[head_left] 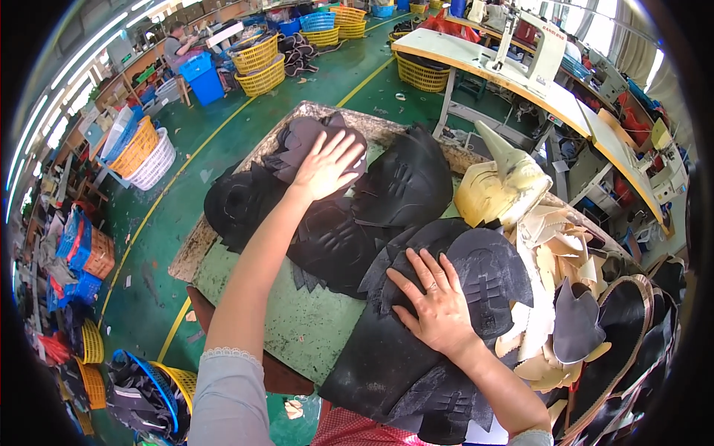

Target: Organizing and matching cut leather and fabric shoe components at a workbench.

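Observation:
My left hand (325,167) lies flat with fingers apart on a pile of dark grey-brown cut pieces (299,140) with scalloped edges, at the far side of the table. My right hand (433,303), a ring on one finger, is spread on a stack of black embossed cut pieces (487,271) close to me. Neither hand grips anything. Another black curved pile (407,178) rests between and beyond them. More black pieces (331,241) lie at the middle of the table. What is under each palm is hidden.
The green tabletop (320,321) shows at the near left. Cream scraps (547,245), a pale yellow folded bundle (498,189) and black offcuts (632,327) crowd the right side. A white sewing machine (543,56) stands on a bench beyond. Yellow baskets (260,67) and a seated person (175,46) are farther back.

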`<state>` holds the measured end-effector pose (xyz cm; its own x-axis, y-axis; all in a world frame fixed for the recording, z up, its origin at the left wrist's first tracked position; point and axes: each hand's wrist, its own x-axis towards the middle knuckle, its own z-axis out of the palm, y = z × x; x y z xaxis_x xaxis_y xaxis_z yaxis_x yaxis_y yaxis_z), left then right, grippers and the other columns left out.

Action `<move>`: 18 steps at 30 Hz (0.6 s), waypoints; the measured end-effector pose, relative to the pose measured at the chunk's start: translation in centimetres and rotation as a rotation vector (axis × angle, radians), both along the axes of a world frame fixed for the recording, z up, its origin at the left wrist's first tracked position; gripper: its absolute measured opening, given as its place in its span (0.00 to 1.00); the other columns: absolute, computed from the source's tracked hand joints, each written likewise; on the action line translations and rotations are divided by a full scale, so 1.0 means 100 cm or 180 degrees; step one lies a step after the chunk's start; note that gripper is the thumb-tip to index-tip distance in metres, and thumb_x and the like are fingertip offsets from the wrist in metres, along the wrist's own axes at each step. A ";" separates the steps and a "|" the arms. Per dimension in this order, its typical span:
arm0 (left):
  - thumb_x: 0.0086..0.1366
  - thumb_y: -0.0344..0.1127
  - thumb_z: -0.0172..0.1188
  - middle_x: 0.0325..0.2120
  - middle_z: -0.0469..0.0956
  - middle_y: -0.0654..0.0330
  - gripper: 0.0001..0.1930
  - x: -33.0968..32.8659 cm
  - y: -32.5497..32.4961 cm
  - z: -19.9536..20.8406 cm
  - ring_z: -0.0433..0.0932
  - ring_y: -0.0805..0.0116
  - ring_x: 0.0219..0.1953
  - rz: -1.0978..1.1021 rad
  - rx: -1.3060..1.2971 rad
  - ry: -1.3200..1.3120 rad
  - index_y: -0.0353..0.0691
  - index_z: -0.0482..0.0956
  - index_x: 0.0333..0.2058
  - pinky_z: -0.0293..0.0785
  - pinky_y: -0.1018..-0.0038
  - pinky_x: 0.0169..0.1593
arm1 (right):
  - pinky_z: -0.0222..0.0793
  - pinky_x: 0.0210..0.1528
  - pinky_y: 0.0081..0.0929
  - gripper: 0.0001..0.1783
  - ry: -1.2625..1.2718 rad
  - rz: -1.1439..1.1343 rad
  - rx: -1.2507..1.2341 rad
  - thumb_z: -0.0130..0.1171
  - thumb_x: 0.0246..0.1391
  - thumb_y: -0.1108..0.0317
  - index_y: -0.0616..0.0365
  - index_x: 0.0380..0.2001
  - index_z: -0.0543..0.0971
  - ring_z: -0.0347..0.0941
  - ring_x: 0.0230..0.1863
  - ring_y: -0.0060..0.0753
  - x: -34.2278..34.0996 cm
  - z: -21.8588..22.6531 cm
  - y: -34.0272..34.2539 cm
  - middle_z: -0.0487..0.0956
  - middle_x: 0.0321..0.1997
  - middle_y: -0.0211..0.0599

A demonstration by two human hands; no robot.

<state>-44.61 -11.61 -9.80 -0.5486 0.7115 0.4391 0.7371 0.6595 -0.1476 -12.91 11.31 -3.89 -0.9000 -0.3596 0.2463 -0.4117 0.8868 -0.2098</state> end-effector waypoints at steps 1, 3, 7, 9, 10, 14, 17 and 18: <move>0.69 0.55 0.52 0.71 0.53 0.56 0.28 0.006 0.002 0.001 0.50 0.51 0.73 0.0006 -0.0123 -0.0185 0.67 0.64 0.67 0.44 0.45 0.72 | 0.42 0.75 0.49 0.33 -0.0014 -0.0044 0.0002 0.63 0.54 0.54 0.41 0.64 0.70 0.54 0.73 0.47 0.001 -0.001 0.001 0.61 0.72 0.45; 0.70 0.53 0.51 0.73 0.49 0.57 0.25 0.017 0.009 0.020 0.49 0.42 0.72 0.0275 -0.0714 -0.0224 0.74 0.65 0.65 0.43 0.41 0.71 | 0.42 0.75 0.49 0.33 0.0051 -0.0012 -0.0001 0.62 0.54 0.54 0.41 0.64 0.69 0.54 0.73 0.47 0.002 0.000 0.002 0.61 0.72 0.45; 0.63 0.63 0.56 0.74 0.44 0.52 0.35 0.026 0.005 0.051 0.44 0.39 0.73 0.0170 -0.1123 -0.0927 0.79 0.56 0.68 0.41 0.32 0.69 | 0.40 0.76 0.49 0.33 0.0066 0.0022 0.0006 0.61 0.55 0.53 0.41 0.65 0.68 0.51 0.75 0.46 0.001 -0.007 0.002 0.59 0.73 0.44; 0.55 0.66 0.63 0.73 0.44 0.51 0.51 0.033 -0.001 0.054 0.43 0.43 0.74 -0.0153 -0.0908 -0.0512 0.62 0.47 0.73 0.40 0.34 0.69 | 0.42 0.75 0.50 0.34 0.0090 -0.0005 -0.0035 0.62 0.54 0.54 0.40 0.65 0.69 0.54 0.73 0.47 0.002 -0.009 0.002 0.60 0.72 0.43; 0.54 0.66 0.64 0.73 0.46 0.50 0.53 0.036 -0.002 0.054 0.46 0.47 0.74 -0.0184 -0.1000 -0.0336 0.57 0.47 0.73 0.42 0.37 0.70 | 0.42 0.75 0.50 0.33 0.0131 -0.0049 -0.0034 0.62 0.54 0.54 0.40 0.64 0.69 0.54 0.73 0.47 0.003 -0.010 0.002 0.61 0.72 0.42; 0.63 0.56 0.61 0.72 0.52 0.55 0.41 0.024 -0.021 0.041 0.49 0.51 0.73 0.0422 -0.0714 -0.0521 0.65 0.52 0.71 0.45 0.46 0.72 | 0.45 0.75 0.51 0.34 0.0262 -0.0228 -0.0329 0.66 0.49 0.60 0.48 0.61 0.71 0.55 0.72 0.53 0.003 -0.010 -0.008 0.64 0.69 0.51; 0.61 0.56 0.62 0.72 0.51 0.55 0.43 0.022 -0.021 0.055 0.48 0.50 0.74 0.0622 -0.0934 -0.0794 0.68 0.49 0.71 0.45 0.44 0.72 | 0.46 0.75 0.49 0.33 0.0246 0.0034 -0.1276 0.67 0.50 0.64 0.56 0.60 0.71 0.54 0.73 0.54 -0.003 -0.004 -0.018 0.62 0.70 0.54; 0.60 0.58 0.63 0.73 0.49 0.55 0.45 0.022 -0.024 0.061 0.46 0.51 0.74 0.0828 -0.1084 -0.1020 0.69 0.48 0.72 0.42 0.42 0.72 | 0.47 0.75 0.50 0.32 0.0319 0.0178 -0.1549 0.67 0.50 0.65 0.56 0.59 0.71 0.54 0.74 0.53 -0.002 0.003 -0.018 0.62 0.70 0.52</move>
